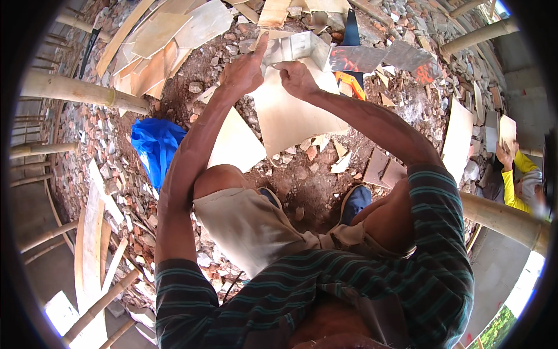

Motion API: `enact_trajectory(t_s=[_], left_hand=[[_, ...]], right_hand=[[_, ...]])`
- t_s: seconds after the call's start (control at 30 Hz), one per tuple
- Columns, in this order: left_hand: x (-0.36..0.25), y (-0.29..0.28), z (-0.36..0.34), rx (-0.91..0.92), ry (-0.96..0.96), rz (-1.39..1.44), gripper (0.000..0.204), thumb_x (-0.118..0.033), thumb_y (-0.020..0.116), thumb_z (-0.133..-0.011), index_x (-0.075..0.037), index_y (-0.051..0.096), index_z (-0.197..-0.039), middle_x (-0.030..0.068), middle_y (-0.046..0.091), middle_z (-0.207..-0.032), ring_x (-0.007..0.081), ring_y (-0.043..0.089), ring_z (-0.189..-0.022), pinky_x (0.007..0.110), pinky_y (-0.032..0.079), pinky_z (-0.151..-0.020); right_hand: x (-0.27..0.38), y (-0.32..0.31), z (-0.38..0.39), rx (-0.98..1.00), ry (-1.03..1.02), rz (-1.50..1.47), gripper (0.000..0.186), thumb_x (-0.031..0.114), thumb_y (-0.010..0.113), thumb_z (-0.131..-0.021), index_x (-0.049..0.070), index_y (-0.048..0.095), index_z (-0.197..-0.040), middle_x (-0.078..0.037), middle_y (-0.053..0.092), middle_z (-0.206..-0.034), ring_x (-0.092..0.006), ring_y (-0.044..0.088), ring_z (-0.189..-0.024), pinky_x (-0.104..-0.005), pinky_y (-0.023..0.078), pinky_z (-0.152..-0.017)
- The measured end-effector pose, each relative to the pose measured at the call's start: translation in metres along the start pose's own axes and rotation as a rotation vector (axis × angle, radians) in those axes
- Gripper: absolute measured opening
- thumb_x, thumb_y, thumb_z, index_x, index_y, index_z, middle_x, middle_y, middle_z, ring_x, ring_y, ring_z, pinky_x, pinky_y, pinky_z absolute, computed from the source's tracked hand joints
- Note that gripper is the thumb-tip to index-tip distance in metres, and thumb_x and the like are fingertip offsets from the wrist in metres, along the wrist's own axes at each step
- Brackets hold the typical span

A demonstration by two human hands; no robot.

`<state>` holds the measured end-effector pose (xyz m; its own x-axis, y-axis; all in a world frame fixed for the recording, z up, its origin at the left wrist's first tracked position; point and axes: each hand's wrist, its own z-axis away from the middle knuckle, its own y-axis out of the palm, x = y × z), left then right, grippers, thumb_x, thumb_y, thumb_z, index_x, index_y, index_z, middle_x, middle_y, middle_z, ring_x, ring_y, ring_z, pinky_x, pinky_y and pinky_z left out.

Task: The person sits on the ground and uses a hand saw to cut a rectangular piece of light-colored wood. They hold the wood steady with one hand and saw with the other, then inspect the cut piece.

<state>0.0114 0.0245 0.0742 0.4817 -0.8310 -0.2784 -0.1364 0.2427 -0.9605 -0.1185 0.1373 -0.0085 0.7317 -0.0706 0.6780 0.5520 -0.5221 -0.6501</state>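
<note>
A silvery, bent sheet-metal strip (300,46) zigzags across the far end of a pale plywood piece (299,113). My left hand (244,71) is at the strip's left end, index finger stretched along the edge and the other fingers curled in against it. Closed in a pinch, my right hand (297,78) is at the strip's near edge, just right of my left hand; its fingertips are partly hidden. The strip's right part bears red marks and lies over a handsaw with an orange handle (350,85) and a dark blade (351,28).
Broken bricks and rubble (195,87) cover the ground. Loose plywood pieces (160,43) lie at the far left, near a blue plastic bag (156,145). Bamboo poles (84,92) reach in from both sides. At the right, a person in yellow sleeves (517,180) holds a board.
</note>
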Motion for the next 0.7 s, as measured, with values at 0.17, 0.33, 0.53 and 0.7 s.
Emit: enact_trajectory(t_s=[0.17,0.33,0.53,0.7], left_hand=[[-0.001,-0.001,-0.002,0.077,-0.056,-0.001,0.085,-0.006,0.047,-0.082,-0.023,0.008,-0.156,0.0278,0.067,-0.101,0.0439,0.066,-0.085,0.051,0.052,-0.075],[0.003,0.003,-0.003,0.058,-0.026,-0.050,0.090,-0.006,0.050,-0.079,-0.020,0.007,-0.156,0.0238,0.068,-0.090,0.0389,0.068,-0.078,0.050,0.053,-0.070],[0.003,0.002,-0.001,0.032,-0.024,-0.058,0.093,-0.003,0.050,-0.077,-0.018,0.004,-0.156,0.0222,0.069,-0.087,0.0361,0.068,-0.073,0.049,0.052,-0.065],[-0.006,-0.005,-0.001,0.087,-0.063,-0.049,0.093,-0.003,0.050,-0.078,-0.019,0.002,-0.156,0.0239,0.069,-0.096,0.0364,0.069,-0.081,0.049,0.053,-0.071]], right_hand=[[-0.009,0.014,-0.014,0.189,0.115,0.041,0.025,0.015,0.052,-0.085,0.007,0.071,-0.100,-0.024,0.068,-0.092,-0.0390,0.067,-0.089,-0.0476,0.055,-0.078],[-0.018,0.028,-0.013,0.124,0.021,0.036,0.022,0.007,0.051,-0.083,0.004,0.069,-0.093,-0.025,0.065,-0.082,-0.0409,0.064,-0.077,-0.0477,0.053,-0.072],[0.014,0.025,0.026,0.394,-0.109,0.005,0.025,0.010,0.051,-0.082,0.007,0.072,-0.094,-0.021,0.067,-0.098,-0.0374,0.065,-0.095,-0.0477,0.051,-0.087],[0.052,-0.019,0.032,0.472,-0.078,0.004,0.027,0.010,0.052,-0.081,0.009,0.071,-0.098,-0.019,0.069,-0.097,-0.0361,0.066,-0.094,-0.0477,0.051,-0.086]])
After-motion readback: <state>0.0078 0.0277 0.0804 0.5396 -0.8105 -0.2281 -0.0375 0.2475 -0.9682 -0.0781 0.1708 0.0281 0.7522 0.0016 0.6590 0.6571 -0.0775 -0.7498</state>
